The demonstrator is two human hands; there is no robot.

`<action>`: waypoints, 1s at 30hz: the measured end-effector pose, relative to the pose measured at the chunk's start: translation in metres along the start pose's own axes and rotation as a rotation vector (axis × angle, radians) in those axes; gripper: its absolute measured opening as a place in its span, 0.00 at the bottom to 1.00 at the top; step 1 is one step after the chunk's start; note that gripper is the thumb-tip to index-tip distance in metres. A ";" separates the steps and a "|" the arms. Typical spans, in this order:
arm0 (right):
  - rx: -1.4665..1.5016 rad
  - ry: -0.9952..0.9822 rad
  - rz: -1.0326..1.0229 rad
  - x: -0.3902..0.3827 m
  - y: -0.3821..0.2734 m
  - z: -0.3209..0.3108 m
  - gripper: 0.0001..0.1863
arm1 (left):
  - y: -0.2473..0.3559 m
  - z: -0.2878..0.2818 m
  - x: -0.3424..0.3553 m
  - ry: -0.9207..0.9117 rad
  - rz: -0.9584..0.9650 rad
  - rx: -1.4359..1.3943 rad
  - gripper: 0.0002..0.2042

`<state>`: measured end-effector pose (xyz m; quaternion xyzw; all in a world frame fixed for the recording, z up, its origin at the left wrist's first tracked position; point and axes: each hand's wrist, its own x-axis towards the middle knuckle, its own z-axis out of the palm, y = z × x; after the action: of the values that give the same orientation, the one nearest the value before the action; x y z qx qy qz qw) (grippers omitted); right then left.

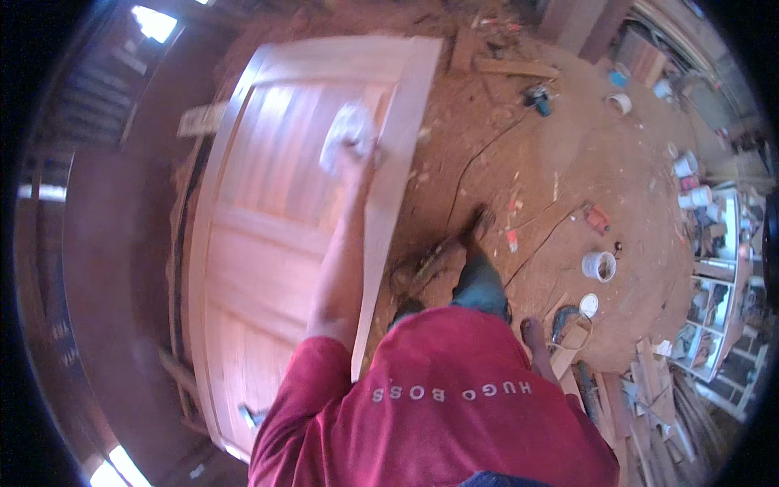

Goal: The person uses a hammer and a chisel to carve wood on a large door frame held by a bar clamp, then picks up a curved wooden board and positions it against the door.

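Observation:
A panelled wooden door [276, 223] lies at a slant on the left, pale brown with raised frame rails. My left hand [357, 154] is closed on a crumpled white cloth [345, 130], pressed against the upper panel near the right-hand stile. Motion smears both the hand and the cloth. My left arm reaches across the door from a red sleeve. My right hand does not show. Near the door's lower left corner sits a small metal-coloured object [250, 415], too blurred to name.
Corded power tools lie on the dirt floor, one dark and teal [538, 99], one red [596, 219]. A white bucket [599, 266] stands near a round white lid [589, 305]. Wood offcuts [649, 398] pile at lower right. A cluttered shelf [714, 325] stands at the far right.

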<state>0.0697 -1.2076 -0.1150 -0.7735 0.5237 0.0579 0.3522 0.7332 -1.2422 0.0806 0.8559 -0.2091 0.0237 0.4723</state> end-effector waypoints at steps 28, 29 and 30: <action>-0.158 -0.080 0.231 0.480 0.202 -0.284 0.14 | 0.108 0.192 0.193 0.542 -0.008 0.770 0.19; 0.019 0.021 0.317 0.503 0.153 -0.284 0.15 | 0.140 0.177 0.225 0.608 0.041 0.818 0.20; 0.181 0.133 0.402 0.515 0.113 -0.297 0.16 | 0.166 0.175 0.249 0.644 0.067 0.854 0.20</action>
<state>0.1192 -1.8069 -0.1844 -0.6211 0.6924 0.0285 0.3662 0.8699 -1.5468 0.1757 0.9143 -0.0526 0.3829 0.1214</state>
